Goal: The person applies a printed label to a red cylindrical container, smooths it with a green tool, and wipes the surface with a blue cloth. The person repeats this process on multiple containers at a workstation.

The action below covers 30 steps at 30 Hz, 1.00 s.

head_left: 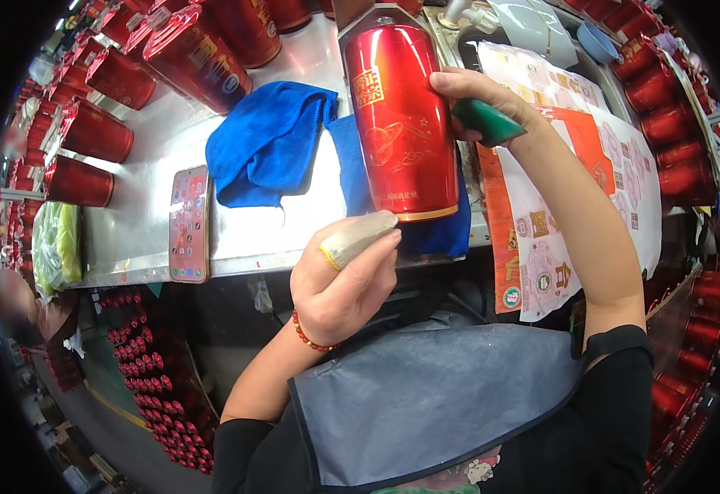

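A tall red metal bottle (401,123) with gold print lies tilted on a blue cloth (269,144) on the steel bench (154,239). My right hand (479,103) grips the bottle's side near its upper end and also holds a green block (485,121) against it. My left hand (339,284) is below the bottle's gold-rimmed base. Its forefinger, wrapped in a pale finger cover (358,236), touches that base rim. A red bead bracelet (304,336) circles the left wrist.
A phone (189,222) lies at the bench's front edge, left of the cloth. Several red bottles (97,132) lie in rows at the left, back and right. Printed label sheets (557,214) hang over the bench at the right. A crate of small red bottles (150,379) stands below.
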Motion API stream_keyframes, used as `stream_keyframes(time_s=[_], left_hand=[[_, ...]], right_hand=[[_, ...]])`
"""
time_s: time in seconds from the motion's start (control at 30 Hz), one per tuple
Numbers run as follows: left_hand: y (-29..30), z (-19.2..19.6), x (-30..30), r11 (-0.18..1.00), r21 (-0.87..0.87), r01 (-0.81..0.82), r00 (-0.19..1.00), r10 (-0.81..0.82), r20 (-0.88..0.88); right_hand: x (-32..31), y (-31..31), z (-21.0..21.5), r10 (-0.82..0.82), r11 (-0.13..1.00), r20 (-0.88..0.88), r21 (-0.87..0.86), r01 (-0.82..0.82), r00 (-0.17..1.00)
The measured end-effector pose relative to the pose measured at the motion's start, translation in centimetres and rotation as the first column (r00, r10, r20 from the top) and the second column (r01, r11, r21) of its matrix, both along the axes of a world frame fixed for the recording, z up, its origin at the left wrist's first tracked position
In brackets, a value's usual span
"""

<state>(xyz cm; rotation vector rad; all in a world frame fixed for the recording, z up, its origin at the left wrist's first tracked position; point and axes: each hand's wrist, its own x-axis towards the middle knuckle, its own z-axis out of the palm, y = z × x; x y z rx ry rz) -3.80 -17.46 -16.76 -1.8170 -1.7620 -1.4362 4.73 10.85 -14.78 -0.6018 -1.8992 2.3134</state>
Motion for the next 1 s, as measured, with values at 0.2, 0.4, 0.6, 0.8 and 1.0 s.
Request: stream_keyframes(time_s=[0.2, 0.4, 0.6, 0.8, 1.0], left_hand=[[0.9, -0.2, -0.3, 0.996, 0.056, 0.071, 0.992, -0.064, -0.111], [0.5, -0.1, -0.5, 0.996, 0.015, 0.084, 0.991, -0.082, -0.102], [1.2, 0.9, 0.0, 0.995, 0.03, 0.095, 0.978, -0.087, -0.189], [4.1, 2.1, 1.5, 0.988, -0.093, 0.122, 0.913, -0.149, -0.381], [4.2, 1.7, 0.6, 0.984, -0.128, -0.127, 0.987, 0.112, -0.118]], right_hand=[[-1.0, -2.7, 4.6, -0.064, 0.918, 0.132, 0.397, 0.006, 0.989], [0.0, -0.2, 5.2, -0.009, 0.952, 0.243, 0.299, -0.066, 0.97], [-0.8, -1.6, 4.2, -0.056, 0.948, 0.146, 0.319, 0.006, 0.988], [-1.0, -1.3, 5.6, -0.015, 0.803, 0.235, 0.582, -0.128, 0.972], [3.7, -0.7, 4.6, -0.261, 0.936, 0.173, 0.288, 0.205, 0.95]])
